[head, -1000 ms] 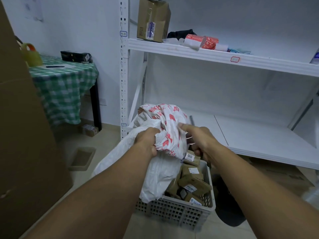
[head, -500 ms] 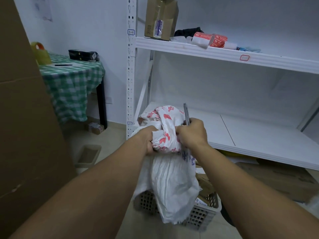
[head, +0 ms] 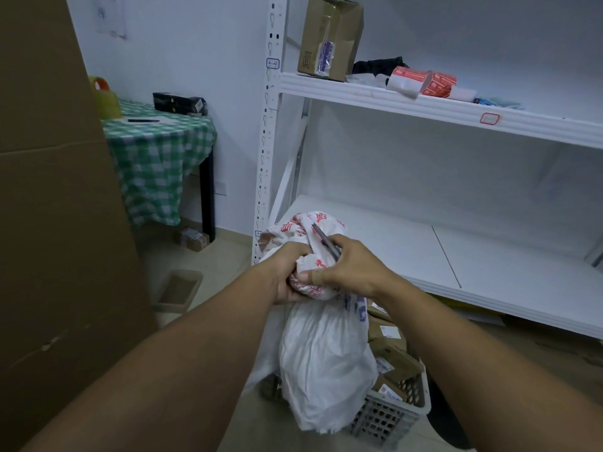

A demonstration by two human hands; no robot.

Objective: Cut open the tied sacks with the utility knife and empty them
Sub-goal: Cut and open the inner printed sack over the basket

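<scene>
Left hand (head: 287, 275) grips the bunched top of the sack (head: 323, 360), which hangs slack toward 6 o'clock at the near-left side of the basket (head: 388, 415), probably so any remaining contents drop in. Right hand (head: 346, 272) is closed round the utility knife (head: 324, 241), tip toward 11 o'clock, clear of the left fingers. The shelf edge (head: 489, 298) lies near at 3 o'clock. Cardboard (head: 58, 223) bounds 9 o'clock.

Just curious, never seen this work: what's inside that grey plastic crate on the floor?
Small brown parcels with white labels lie in the crate. The hanging white sack covers its left part, so that is hidden.
</scene>
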